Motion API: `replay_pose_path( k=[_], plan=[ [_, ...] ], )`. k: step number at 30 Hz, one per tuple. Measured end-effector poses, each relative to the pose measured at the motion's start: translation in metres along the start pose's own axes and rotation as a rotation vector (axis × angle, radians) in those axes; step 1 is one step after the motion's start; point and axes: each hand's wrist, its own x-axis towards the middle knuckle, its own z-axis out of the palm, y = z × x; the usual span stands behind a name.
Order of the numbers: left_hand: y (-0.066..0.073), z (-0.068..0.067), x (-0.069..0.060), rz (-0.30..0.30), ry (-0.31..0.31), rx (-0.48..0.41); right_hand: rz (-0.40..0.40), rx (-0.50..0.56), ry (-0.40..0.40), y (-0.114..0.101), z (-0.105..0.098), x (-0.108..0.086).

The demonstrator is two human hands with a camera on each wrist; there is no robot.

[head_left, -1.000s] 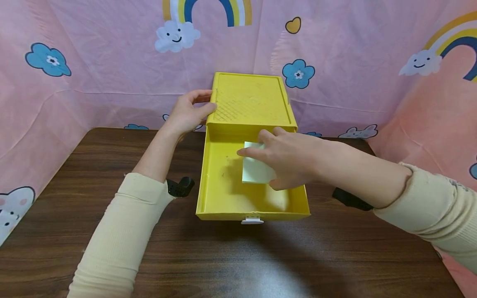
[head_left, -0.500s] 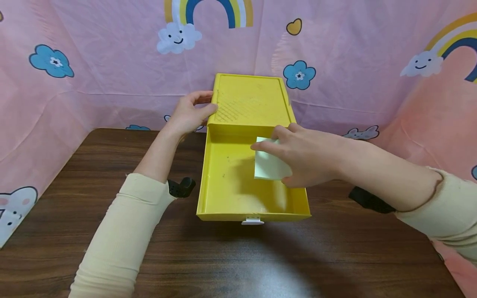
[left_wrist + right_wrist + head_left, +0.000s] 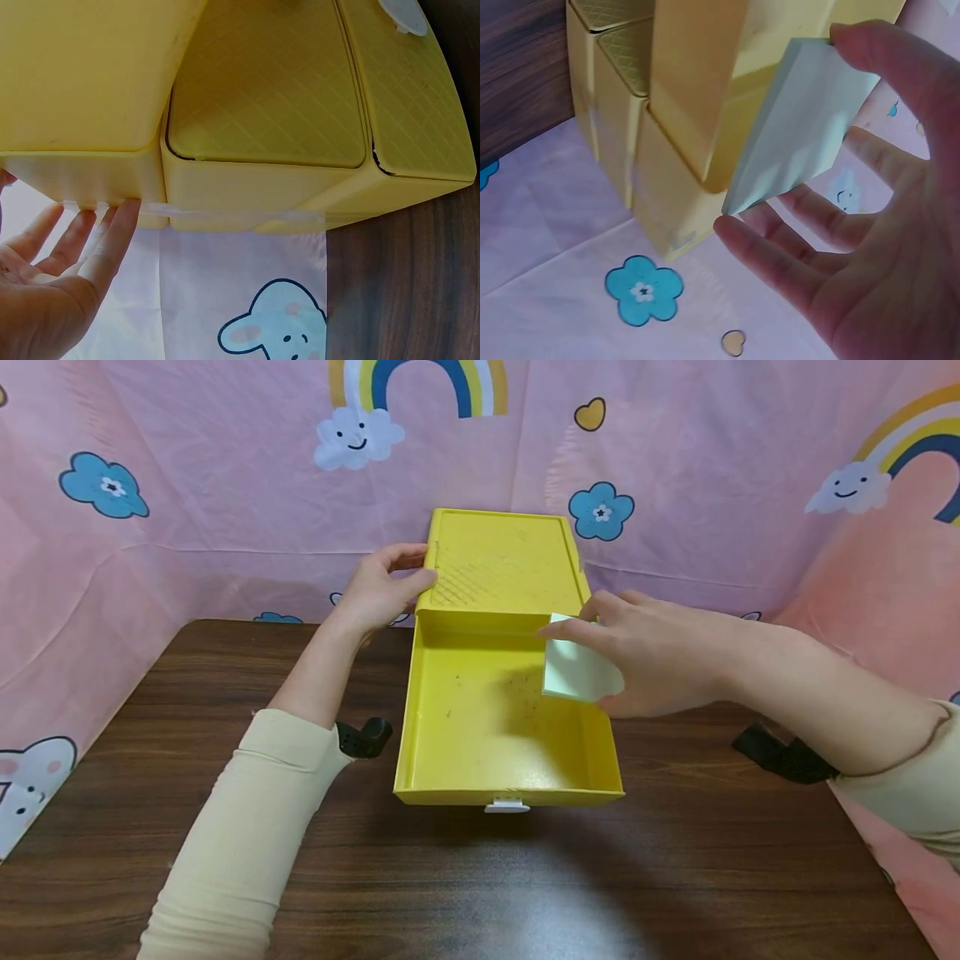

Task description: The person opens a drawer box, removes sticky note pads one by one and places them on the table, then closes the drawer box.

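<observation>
In the head view my right hand (image 3: 660, 652) pinches a pale green pad of sticky notes (image 3: 577, 667) over the right rear part of a pulled-out yellow drawer (image 3: 480, 727). The right wrist view shows the pad (image 3: 802, 124) held by its edges between thumb and fingertips, tilted beside the drawer. My left hand (image 3: 381, 589) touches the left side of the yellow drawer unit (image 3: 506, 556). Its fingertips press on the side wall (image 3: 90, 176) with fairly straight fingers in the left wrist view.
Below the pulled-out drawer, lower drawers with quilted fronts (image 3: 262, 82) are visible. A white handle (image 3: 507, 807) sticks out from the drawer's front. The unit stands on a dark wooden table (image 3: 337, 868), with a pink patterned cloth (image 3: 247, 468) behind and at the sides.
My right hand has lifted the sticky note pad and carried it rightward and back, toward the drawer's right rear edge. My left hand and the drawer have stayed in place.
</observation>
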Motion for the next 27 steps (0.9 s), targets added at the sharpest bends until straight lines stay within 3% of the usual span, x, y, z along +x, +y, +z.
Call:
replay_pose_path(
  k=[27],
  plan=[
    [0.001,0.0,0.001,-0.013,-0.004,-0.006,0.098,-0.004,0.029,0.039,0.018,-0.022]
  ],
)
